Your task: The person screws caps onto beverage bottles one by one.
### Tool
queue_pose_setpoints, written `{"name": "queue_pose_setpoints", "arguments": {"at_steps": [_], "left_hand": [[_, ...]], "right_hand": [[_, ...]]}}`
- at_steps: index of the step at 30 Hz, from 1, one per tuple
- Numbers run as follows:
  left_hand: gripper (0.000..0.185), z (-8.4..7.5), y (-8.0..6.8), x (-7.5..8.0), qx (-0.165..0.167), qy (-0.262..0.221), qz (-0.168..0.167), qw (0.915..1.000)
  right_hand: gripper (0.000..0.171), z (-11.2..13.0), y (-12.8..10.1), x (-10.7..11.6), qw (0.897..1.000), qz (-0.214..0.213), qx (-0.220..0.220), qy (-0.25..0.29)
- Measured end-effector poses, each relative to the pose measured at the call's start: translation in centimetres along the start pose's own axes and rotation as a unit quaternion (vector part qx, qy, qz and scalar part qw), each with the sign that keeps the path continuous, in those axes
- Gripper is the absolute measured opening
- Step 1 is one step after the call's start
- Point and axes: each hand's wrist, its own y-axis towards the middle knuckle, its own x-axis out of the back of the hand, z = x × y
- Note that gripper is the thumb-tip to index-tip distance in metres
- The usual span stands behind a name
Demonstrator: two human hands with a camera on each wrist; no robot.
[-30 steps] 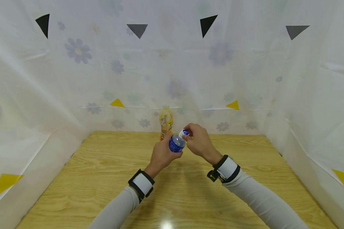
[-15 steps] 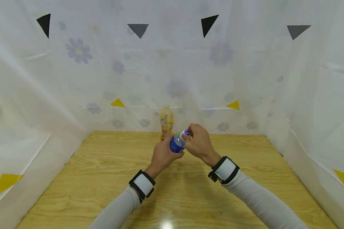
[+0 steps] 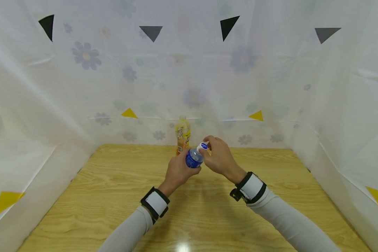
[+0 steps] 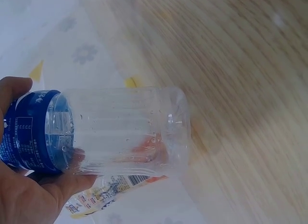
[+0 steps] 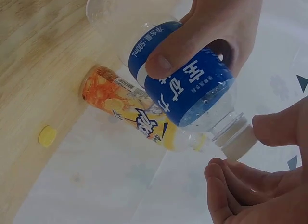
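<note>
Wooden table (image 3: pixel 82 196), walled on three sides by a white flowered sheet (image 3: pixel 82 87). Above the table's middle, lifted off the wood: a clear water bottle (image 3: pixel 194 157) with blue label, tilted, neck pointing up and right. Left hand (image 3: pixel 177 171) wrapped round the bottle at its label, thumb across the blue band, fingers curled behind. Right hand (image 3: pixel 218 157) at the bottle's neck, thumb and fingertips curled close about the white cap (image 3: pixel 203 146); from the right wrist view, thumb just beside the cap and fingers under it, real contact hard to tell. Cap on the neck.

Behind the bottle, at the table's far edge against the sheet: an upright yellow juice bottle (image 3: pixel 182 134), without cap. Near the juice bottle's base, on the wood: a small yellow cap (image 5: pixel 47 136), seen in the right wrist view only.

Against half a second ago: almost no change. Bottle and both hands in nearly the same place above the table's middle, white cap a little lower and more left, right wrist slightly turned. Juice bottle unmoved.
</note>
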Motion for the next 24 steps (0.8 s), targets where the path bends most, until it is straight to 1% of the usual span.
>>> {"name": "queue_pose_setpoints", "arguments": {"at_steps": [3, 5, 8, 14, 24], "left_hand": [[0.068, 0.12, 0.07, 0.0, 0.003, 0.003, 0.001, 1.0], [0.068, 0.17, 0.12, -0.02, 0.004, 0.004, 0.004, 1.0], [0.069, 0.19, 0.14, -0.02, 0.003, 0.006, 0.007, 1.0], [0.069, 0.2, 0.07, 0.0, 0.001, 0.008, 0.008, 0.9999], [0.069, 0.23, 0.05, 0.02, -0.001, 0.009, 0.008, 0.9999]], "right_hand": [[0.038, 0.25, -0.04, 0.31, 1.0, 0.022, 0.018, -0.01], [0.037, 0.32, -0.02, 0.36, 0.999, 0.033, 0.027, -0.015], [0.034, 0.32, 0.07, 0.25, 0.999, 0.041, 0.026, -0.019], [0.033, 0.24, 0.12, 0.04, 0.999, 0.037, 0.022, -0.012], [0.031, 0.21, 0.02, -0.06, 0.999, 0.027, 0.032, -0.012]]}}
